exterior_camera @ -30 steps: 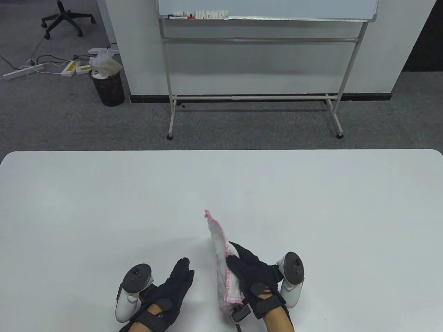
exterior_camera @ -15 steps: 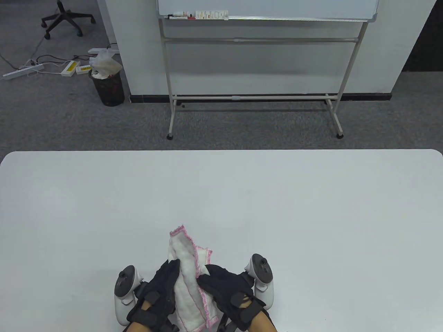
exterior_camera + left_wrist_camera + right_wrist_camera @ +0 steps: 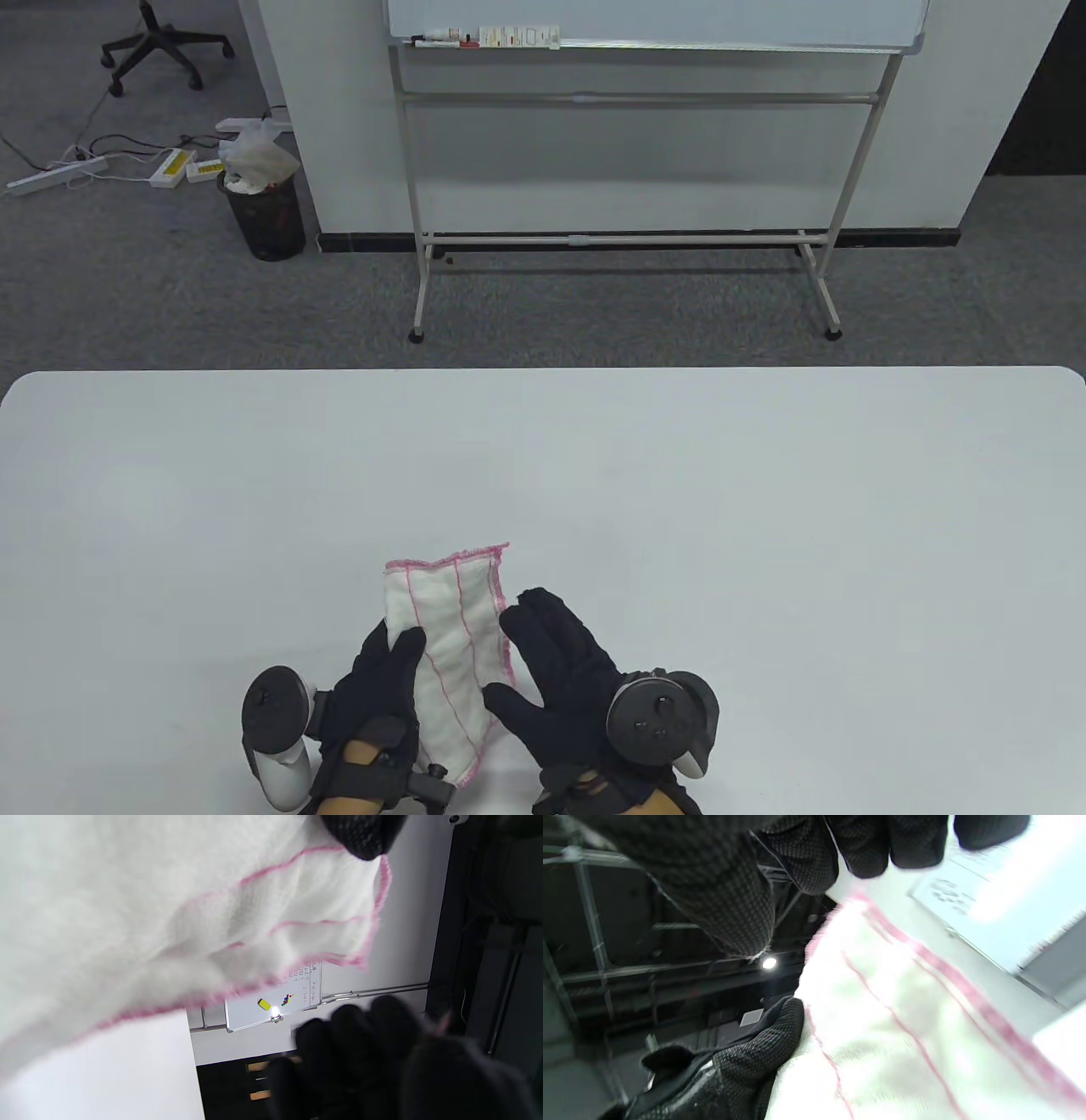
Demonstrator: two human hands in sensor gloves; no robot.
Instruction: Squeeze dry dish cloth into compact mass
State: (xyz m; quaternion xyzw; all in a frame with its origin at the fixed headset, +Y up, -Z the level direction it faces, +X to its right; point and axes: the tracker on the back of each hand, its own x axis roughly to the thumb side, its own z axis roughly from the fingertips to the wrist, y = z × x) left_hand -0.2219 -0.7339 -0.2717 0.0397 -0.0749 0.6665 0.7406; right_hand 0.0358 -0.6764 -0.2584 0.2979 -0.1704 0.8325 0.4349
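The dish cloth (image 3: 448, 649) is white with pink stitched edges. It lies lengthwise in my left hand (image 3: 392, 660) near the table's front edge, and that hand's thumb presses on its left side. My right hand (image 3: 530, 649) is open with fingers spread, just right of the cloth, its thumb close to the lower right edge. In the left wrist view the cloth (image 3: 178, 916) fills the upper left, with a fingertip (image 3: 365, 834) on it. In the right wrist view the cloth (image 3: 908, 1027) lies below my right fingers (image 3: 865, 849).
The white table (image 3: 764, 509) stretches wide beyond and beside the hands. Past its far edge stand a whiteboard on a stand (image 3: 628, 119), a waste bin (image 3: 267, 212) and an office chair (image 3: 157, 42) on grey carpet.
My right hand has let go of the cloth, opened and moved right. The cloth has gone from a bunched upright strip between both hands to a flatter strip in my left hand.
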